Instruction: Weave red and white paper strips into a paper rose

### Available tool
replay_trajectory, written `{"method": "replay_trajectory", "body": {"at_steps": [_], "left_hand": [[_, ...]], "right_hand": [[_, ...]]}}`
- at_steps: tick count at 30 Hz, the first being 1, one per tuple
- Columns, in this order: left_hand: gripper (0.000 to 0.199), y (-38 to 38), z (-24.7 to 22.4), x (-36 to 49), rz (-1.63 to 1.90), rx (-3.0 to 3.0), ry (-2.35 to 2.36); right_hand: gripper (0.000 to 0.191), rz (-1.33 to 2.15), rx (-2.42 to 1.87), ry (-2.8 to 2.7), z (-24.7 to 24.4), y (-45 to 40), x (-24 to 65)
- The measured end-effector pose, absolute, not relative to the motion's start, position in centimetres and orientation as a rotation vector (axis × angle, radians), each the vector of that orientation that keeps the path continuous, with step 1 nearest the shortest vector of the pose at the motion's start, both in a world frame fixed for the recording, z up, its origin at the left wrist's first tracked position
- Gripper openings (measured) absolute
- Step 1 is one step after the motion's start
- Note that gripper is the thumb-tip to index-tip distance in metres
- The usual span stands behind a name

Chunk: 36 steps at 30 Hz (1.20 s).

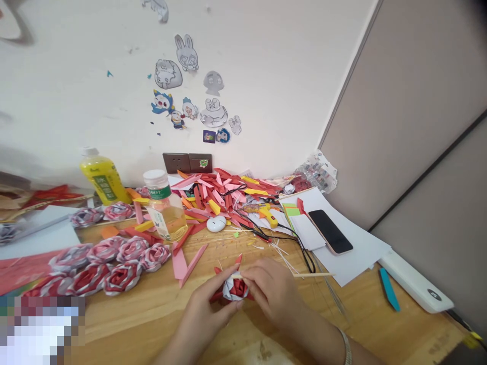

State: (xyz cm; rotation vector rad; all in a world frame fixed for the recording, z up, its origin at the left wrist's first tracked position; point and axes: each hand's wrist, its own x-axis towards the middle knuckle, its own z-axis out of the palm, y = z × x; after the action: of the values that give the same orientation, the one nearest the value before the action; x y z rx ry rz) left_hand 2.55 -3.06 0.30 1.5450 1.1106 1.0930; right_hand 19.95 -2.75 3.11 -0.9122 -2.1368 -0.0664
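The paper flower [238, 288] in red and white sits at the near middle of the scene, held between the two hands; whether it touches the wooden surface [140, 324] below cannot be told. The left hand [205, 304] is curled, its thumb and fingers pinching the flower from the left. The right hand [272, 286] is nearly closed around a thin stick [315, 275], which points left at the flower and juts out to the right.

Too hard a pinch from the left hand could crush the folds, while too loose a one could let the layers spring apart. If the stick slipped, its tip might push a petal askew or tear it. Its free end could also snag on the loose wires [335, 299] to the right. Farther left, the clear bottle [165, 210] stands among paper, so a knock could send it over onto the strips.

Counted, there are one flower and one stick in the hands, seven finished flowers [123, 278] clustered at left and two more [118, 210] beyond them, two bottles, one glue gun [269, 215], one phone [330, 231] and one turquoise cutter [388, 289]. The folded strips [218, 195] at the far side are too jumbled to count.
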Motion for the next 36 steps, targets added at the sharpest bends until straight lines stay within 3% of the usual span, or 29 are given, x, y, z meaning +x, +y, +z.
{"method": "replay_trajectory", "body": {"at_steps": [16,27,33,36], "left_hand": [[0.049,-3.0,-0.5,2.3,1.093,1.722,1.168],[0.049,-2.9,-0.7,2.1,1.093,1.823,1.149],[0.049,-2.9,-0.6,2.2,1.078,1.909,1.191],[0.047,-2.9,-0.6,2.2,1.079,1.934,1.193]], "right_hand": [[0.026,-0.242,-0.895,-2.164,3.3,-2.7,19.9],[0.021,0.157,-1.055,-2.105,3.4,-2.9,19.8],[0.028,-0.282,-0.940,-2.260,2.7,-2.8,20.2],[0.022,-0.464,-0.931,-2.323,2.3,-2.6,20.3]]}}
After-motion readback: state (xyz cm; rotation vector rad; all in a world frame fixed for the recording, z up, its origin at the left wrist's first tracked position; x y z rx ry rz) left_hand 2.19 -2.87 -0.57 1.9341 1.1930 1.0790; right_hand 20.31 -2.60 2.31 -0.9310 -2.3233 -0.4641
